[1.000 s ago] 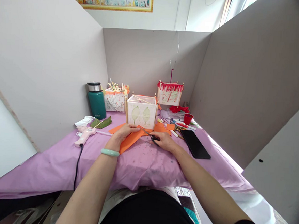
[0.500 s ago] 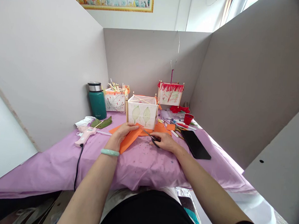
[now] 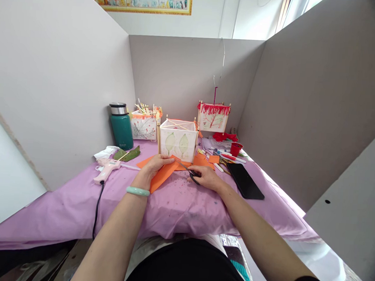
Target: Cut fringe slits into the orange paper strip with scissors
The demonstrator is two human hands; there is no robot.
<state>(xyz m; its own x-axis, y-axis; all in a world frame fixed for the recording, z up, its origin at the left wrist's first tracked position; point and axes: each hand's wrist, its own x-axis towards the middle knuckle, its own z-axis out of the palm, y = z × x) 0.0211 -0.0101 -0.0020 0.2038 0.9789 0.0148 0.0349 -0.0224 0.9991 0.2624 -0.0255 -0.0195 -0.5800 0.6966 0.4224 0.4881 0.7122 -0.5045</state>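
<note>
My left hand (image 3: 155, 165) pinches a strip of orange paper (image 3: 163, 177) near its upper end, and the strip hangs down toward the table's front. In my right hand (image 3: 206, 177) are scissors with black handles (image 3: 194, 175). Their blades point left and meet the paper's right edge, close to my left fingertips. Just behind both hands stands a white box lantern (image 3: 178, 143) with two green leaf prints and a stick frame. More orange paper (image 3: 202, 160) lies at its foot, partly behind my hands.
A pink glue gun (image 3: 107, 171), a green leaf (image 3: 131, 154) and a teal bottle (image 3: 121, 128) are on the left. On the right lie a black phone (image 3: 245, 181), several markers and a red cup (image 3: 236, 149). A red-fringed lantern (image 3: 213, 118) hangs behind; grey panels enclose the table.
Both hands, the orange paper and the scissors stay nearly in place. The whole view shifts very slightly.
</note>
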